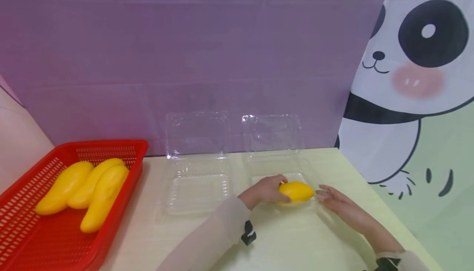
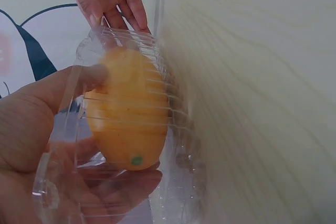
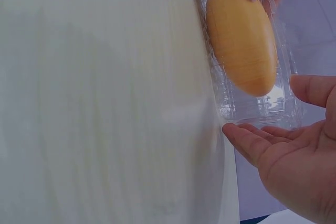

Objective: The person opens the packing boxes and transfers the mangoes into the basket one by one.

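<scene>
A yellow mango (image 1: 296, 191) sits in the base of the right-hand clear plastic clamshell box (image 1: 274, 133). My left hand (image 1: 266, 189) holds it from the left, thumb on one side and fingers on the other. A small green spot marks the mango's end in the left wrist view. My right hand (image 1: 346, 209) is at the box's right end, its fingers extended. In the right wrist view, those fingertips (image 3: 231, 129) are right at the clear end wall, with the thumb apart. The box's lid stands raised at the back.
A second clear clamshell box (image 1: 198, 193) lies open to the left, its lid raised against the purple backdrop (image 1: 185, 49). Farther left, a red plastic basket (image 1: 138, 162) contains three yellow mangoes (image 1: 105, 197). The pale wooden table (image 1: 140, 238) ends at a panda-printed sheet (image 1: 403, 147).
</scene>
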{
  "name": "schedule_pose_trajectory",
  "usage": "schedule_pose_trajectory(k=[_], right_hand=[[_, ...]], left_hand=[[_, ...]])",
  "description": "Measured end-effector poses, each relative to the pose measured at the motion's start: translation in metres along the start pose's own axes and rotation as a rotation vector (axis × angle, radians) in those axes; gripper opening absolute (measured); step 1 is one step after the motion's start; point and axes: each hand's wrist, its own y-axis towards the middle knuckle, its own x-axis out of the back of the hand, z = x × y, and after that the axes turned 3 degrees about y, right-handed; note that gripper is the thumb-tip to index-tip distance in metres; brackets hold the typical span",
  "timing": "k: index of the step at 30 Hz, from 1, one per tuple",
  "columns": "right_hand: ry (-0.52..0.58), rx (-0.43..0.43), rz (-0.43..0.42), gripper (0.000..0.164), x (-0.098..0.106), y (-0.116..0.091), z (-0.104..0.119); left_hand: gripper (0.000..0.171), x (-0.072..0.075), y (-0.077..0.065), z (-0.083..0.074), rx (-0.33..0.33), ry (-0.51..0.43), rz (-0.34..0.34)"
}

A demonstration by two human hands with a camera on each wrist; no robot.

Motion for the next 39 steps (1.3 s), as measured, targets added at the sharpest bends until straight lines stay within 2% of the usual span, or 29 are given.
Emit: schedule_pose_trajectory(k=[9,14,21,28,34,39], right_hand=[[0.005,-0.030,-0.004,0.066,0.000,0.001,0.000],[0.006,-0.035,-0.014,0.066,0.000,0.001,-0.002],[0.012,-0.044,-0.020,0.066,-0.001,0.001,0.000],[0.020,-0.040,-0.035,0.065,-0.001,0.002,0.001],[-0.002,-0.039,-0.049,0.064,-0.003,0.001,0.001],[-0.032,-0.034,-0.062,0.064,-0.003,0.000,0.000]], left_hand=[[0.055,-0.006,0.004,-0.002,0.070,-0.062,0.013],[0.054,-0.008,0.005,-0.005,0.090,-0.056,0.007],[0.051,-0.009,0.008,-0.006,0.076,0.022,-0.016],[0.046,-0.010,0.012,-0.004,0.032,0.047,-0.067],[0.044,-0.010,0.010,-0.004,0.035,0.028,-0.081],[0.047,-0.010,0.008,-0.005,0.058,-0.029,-0.101]])
